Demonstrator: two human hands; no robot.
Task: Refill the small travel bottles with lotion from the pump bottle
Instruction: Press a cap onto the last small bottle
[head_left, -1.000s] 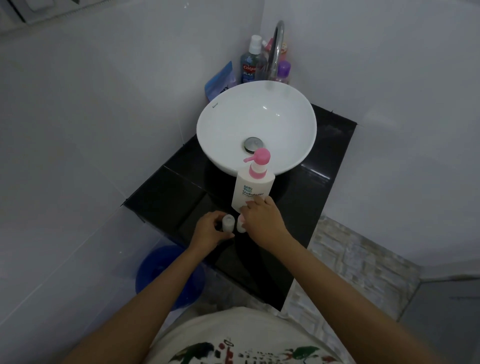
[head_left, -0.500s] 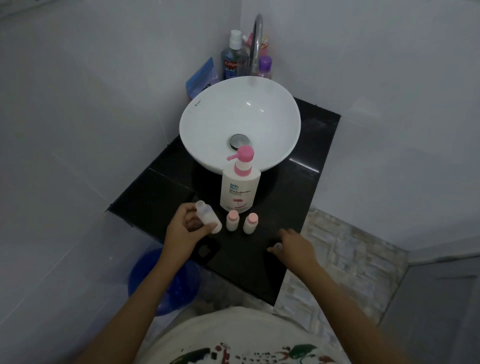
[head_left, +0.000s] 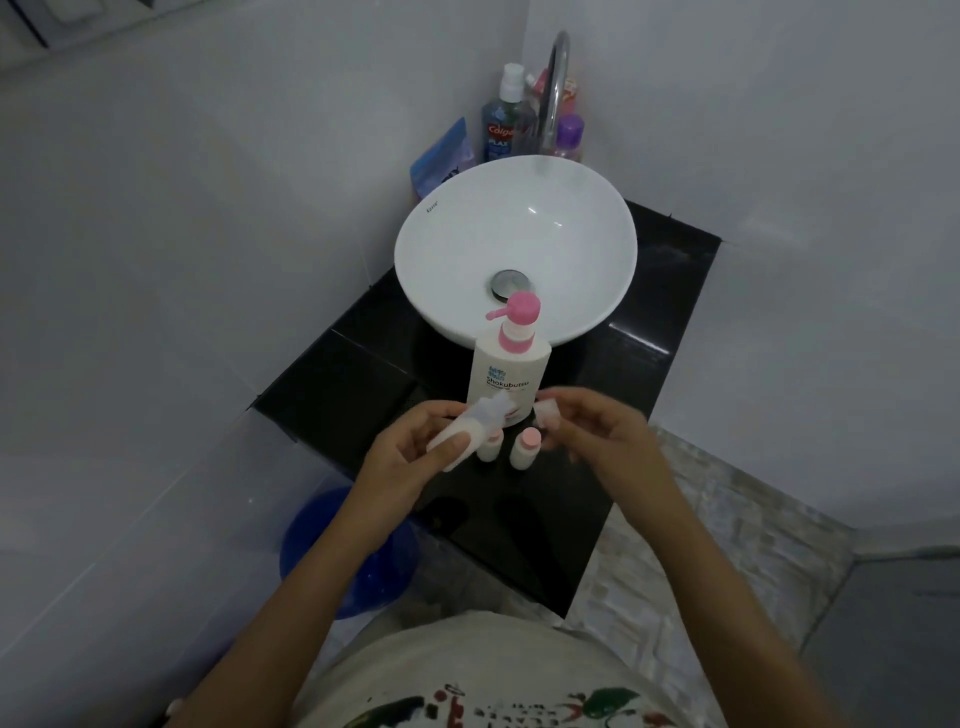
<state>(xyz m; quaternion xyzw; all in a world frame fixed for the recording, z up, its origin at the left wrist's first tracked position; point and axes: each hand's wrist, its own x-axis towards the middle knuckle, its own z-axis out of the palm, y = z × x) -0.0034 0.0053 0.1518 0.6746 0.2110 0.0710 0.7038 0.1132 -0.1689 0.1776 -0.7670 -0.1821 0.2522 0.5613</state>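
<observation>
Seen from above, a person stands at a black tabletop (head_left: 363, 374) with a white basin (head_left: 582, 218) at its far side. Just in front of the basin stands the pump bottle (head_left: 506, 376), white with a pink pump whose spout points left. The left hand (head_left: 410, 457) has its fingers closed around one small travel bottle (head_left: 465, 431), lifted off the tabletop and tilted, its long axis running from the palm up and to the right, its uncapped neck close to the lower front of the pump bottle. The right hand (head_left: 597, 431) pinches a small pale piece, likely the cap (head_left: 546, 415), just right of that neck; motion blur hides detail. Two more travel bottles (head_left: 524, 447) with pink caps stand upright on the tabletop between the hands, just in front of the pump bottle. Filling appears not yet begun. The spout sits above and beyond the held neck, so the left hand must carry the bottle up under it, while the right hand is nearer the pump head.
</observation>
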